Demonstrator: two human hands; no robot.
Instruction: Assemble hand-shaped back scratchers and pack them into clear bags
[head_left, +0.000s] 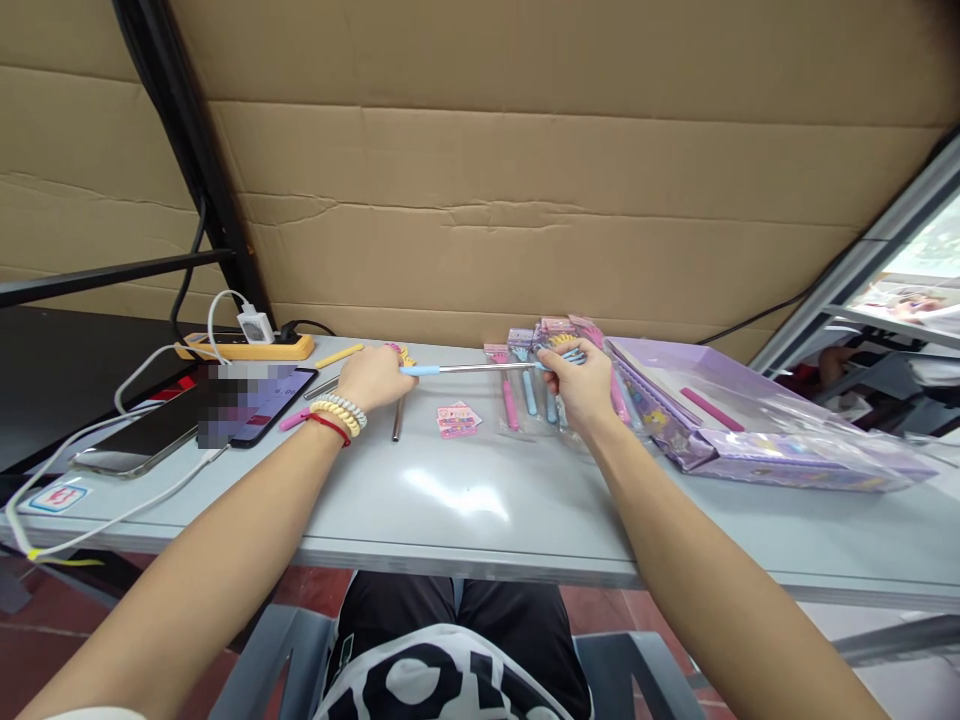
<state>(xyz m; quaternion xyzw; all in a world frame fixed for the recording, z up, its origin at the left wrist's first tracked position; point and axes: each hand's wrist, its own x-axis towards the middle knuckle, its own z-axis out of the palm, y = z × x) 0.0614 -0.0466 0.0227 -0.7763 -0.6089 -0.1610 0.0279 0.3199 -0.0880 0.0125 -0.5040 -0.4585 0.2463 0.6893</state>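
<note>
My left hand (pixel 375 378) and my right hand (pixel 581 388) hold the two ends of a thin telescopic metal rod (pixel 484 368) stretched level above the grey table (pixel 465 500). The left fingers are closed on its light-blue handle end. The right fingers pinch the other end, where a small blue claw-shaped head shows. Beads and a red string circle my left wrist. Under the right hand lie several packaged rods with pink and blue handles (pixel 525 395). A small pink card (pixel 457 418) lies between the hands, and a loose metal rod (pixel 397 420) rests near the left hand.
Two phones (pixel 202 415) on white cables lie at the left, behind them a yellow power strip (pixel 247 347) with a charger. A purple display box (pixel 750 430) lies at the right. A cardboard wall stands behind the table. My lap and chair sit below the front edge.
</note>
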